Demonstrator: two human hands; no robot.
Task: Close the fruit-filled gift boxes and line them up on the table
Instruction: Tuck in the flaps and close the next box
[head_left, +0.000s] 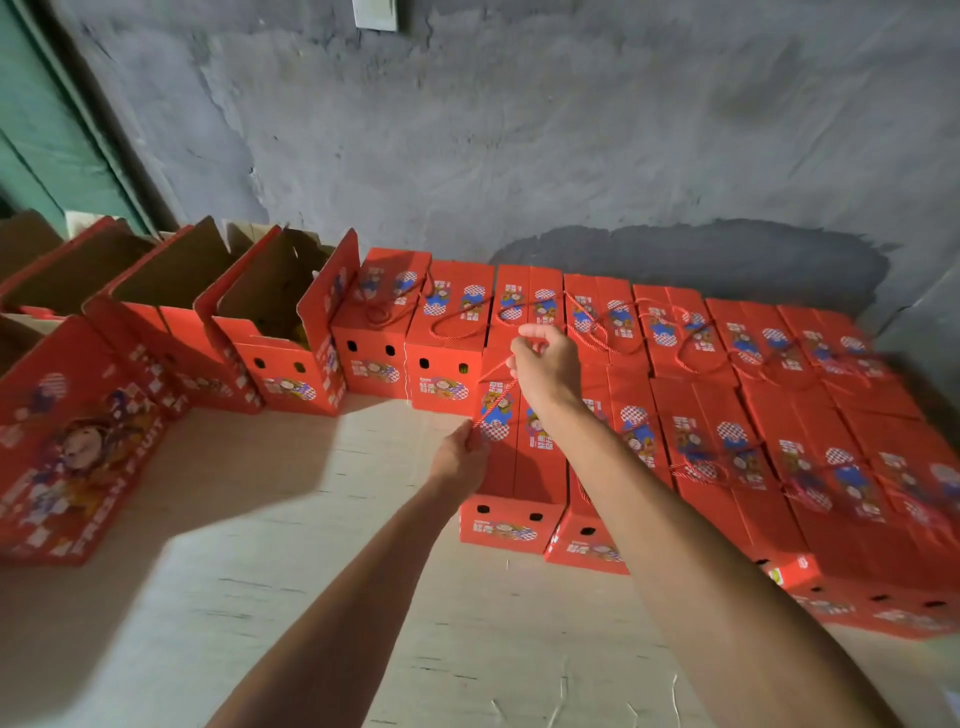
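A big red box (72, 441) at the near left reads "FRESH FRUIT". Over the pale table (311, 519), the left hand (460, 457) pinches a red cord (493, 400). The right hand (545, 364) pinches the cord's other end above a closed box (514, 467). Open boxes (270, 332) stand farther back left.

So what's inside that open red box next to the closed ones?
The open red cardboard box shows brown cardboard walls and a bit of something yellowish-green low down. Its raised flap and front wall hide the rest.
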